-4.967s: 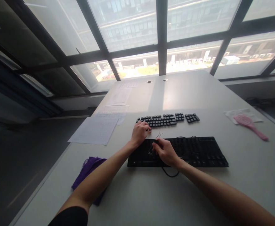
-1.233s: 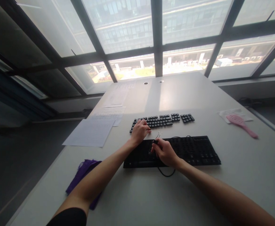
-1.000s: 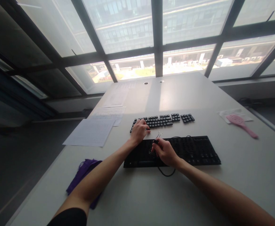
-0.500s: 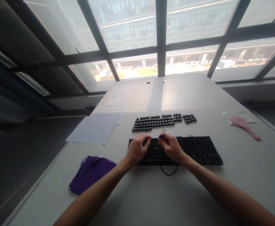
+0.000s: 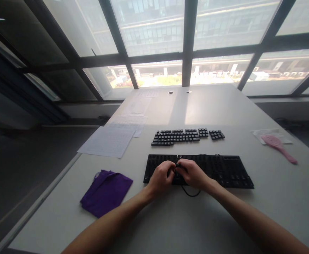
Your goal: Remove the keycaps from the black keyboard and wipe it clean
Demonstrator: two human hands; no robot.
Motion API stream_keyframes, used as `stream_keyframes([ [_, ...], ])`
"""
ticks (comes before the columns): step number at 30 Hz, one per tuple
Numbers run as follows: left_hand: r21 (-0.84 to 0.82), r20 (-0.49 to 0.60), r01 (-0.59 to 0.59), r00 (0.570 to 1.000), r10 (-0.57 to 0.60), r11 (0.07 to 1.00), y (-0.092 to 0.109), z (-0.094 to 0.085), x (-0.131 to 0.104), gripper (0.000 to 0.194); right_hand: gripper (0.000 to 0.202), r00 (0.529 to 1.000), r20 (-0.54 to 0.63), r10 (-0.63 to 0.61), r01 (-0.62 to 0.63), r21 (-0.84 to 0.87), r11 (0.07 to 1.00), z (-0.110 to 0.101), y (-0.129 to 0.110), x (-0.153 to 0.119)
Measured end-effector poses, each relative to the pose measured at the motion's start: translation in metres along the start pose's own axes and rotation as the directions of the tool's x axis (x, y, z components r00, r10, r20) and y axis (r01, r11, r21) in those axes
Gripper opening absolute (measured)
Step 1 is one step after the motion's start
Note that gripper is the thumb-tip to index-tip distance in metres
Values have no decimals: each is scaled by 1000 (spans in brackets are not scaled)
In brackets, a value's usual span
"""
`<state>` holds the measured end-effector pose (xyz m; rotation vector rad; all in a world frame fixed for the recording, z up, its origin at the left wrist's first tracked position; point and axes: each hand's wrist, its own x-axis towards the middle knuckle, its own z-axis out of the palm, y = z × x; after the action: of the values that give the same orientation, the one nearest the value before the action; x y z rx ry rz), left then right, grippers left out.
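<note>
Wire keycap puller [image 5: 179, 157]: its black grip was pinched in the right hand [image 5: 194, 173], thin metal ends pointing away from the fingers; it could have twisted or slipped, as the grip was small and both sets of fingertips crowded it.
Left hand [image 5: 162, 176]: curled just beside the right, its fingertips at the puller; whether it grasped anything could not be told, and a small piece there could have dropped unseen.
Cable [image 5: 191, 194]: looped out just below the right wrist, where a dragging forearm might have snagged it and skewed the keyboard.
Keyboard [image 5: 231, 173]: lay under both hands, long, black and flat; glare and shadow hid which key positions were bare.
Loose keycaps [image 5: 175, 137]: stood ahead of the hands in tidy black groups, lighter on top; a forward sweep of the knuckles could have scattered them.
Purple cloth [image 5: 105, 193]: lay folded left of the left hand on the white table [image 5: 223, 218].
Pink hairbrush [image 5: 276, 143]: rested well to the right hand's right.
</note>
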<state>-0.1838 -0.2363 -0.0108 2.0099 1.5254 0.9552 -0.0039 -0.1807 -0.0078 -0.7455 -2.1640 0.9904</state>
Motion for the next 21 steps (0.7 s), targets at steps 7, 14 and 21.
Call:
stream_keyframes([
  [7,45,138,-117,984,110,992,8,-7,-1,15,19,965,108,-238,252,-149,956,4,5,-13],
  [14,27,137,-79,988,75,996,2,-2,-1,5,15,997,-63,-39,50,189,981,0,5,-8],
  [21,-30,81,-62,995,64,998,-1,-1,0,14,12,982,-185,29,5,180,984,-3,7,-7],
])
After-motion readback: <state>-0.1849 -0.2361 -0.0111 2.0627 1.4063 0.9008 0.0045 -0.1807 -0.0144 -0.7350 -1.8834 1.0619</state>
